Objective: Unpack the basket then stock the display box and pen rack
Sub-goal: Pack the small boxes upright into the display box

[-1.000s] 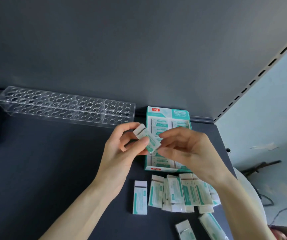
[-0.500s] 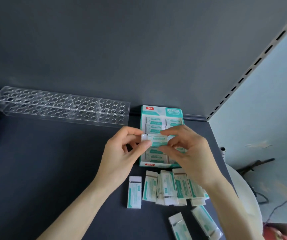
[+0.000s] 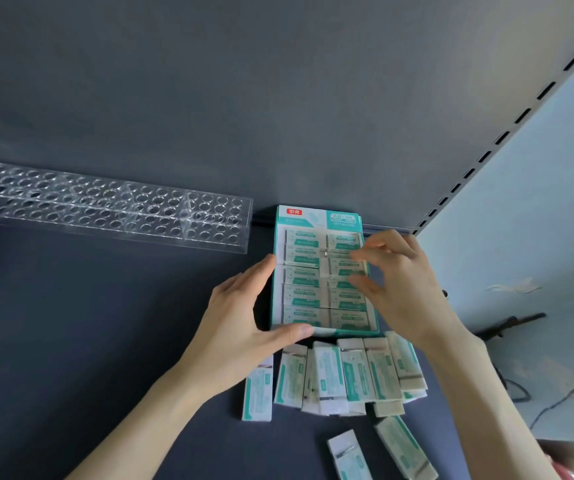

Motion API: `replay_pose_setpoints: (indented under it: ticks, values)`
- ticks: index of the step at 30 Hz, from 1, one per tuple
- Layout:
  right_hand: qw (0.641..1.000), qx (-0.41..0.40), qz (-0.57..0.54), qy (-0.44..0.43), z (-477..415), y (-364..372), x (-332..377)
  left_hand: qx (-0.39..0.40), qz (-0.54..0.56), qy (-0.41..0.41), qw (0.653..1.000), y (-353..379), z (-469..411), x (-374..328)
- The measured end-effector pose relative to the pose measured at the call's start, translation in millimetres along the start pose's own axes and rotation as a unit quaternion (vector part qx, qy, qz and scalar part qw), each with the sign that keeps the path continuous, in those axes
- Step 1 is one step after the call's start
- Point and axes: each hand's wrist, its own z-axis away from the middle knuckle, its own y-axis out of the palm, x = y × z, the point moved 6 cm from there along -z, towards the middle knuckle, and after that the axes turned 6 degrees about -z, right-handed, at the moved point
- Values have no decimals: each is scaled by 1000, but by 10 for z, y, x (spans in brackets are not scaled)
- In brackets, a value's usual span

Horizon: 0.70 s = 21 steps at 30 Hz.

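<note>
Box (image 3: 313, 218) sits at the back of the shelf (image 3: 71, 323), against the wall (image 3: 278, 98), nearly full of erasers (image 3: 302, 296). The left hand (image 3: 240, 327) holds the box by its left side, thumb on the front lip. The right hand (image 3: 406, 289) hangs over the right row with bent fingers; it is too blurry to tell if they pinch anything. This looks like the filling step. Next, one from the pile (image 3: 347, 372) in front must slip in flat, as little room is left inside. The shelf's right edge is close. The rack (image 3: 112, 206) stands apart on the left.
</note>
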Motion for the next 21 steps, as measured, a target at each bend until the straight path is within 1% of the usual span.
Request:
replay_pose_setpoints:
  ticks: [4, 7, 17, 19, 21]
  values:
    - [999, 5, -29, -16, -32, 48, 79, -9, -2, -3, 1000, -4, 3, 1]
    - [998, -6, -57, -21, -91, 60, 105, -13, -2, -4, 1000, -13, -1, -6]
    - [999, -16, -29, -35, -160, 93, 110, 3, -11, -8, 1000, -12, 1, -27]
    - [999, -8, -19, -32, -153, 94, 126, 6, -9, -1, 1000, -23, -6, -43]
    - [999, -21, -34, -27, -105, 45, 144, 7, -7, 14, 1000, -34, -6, -66]
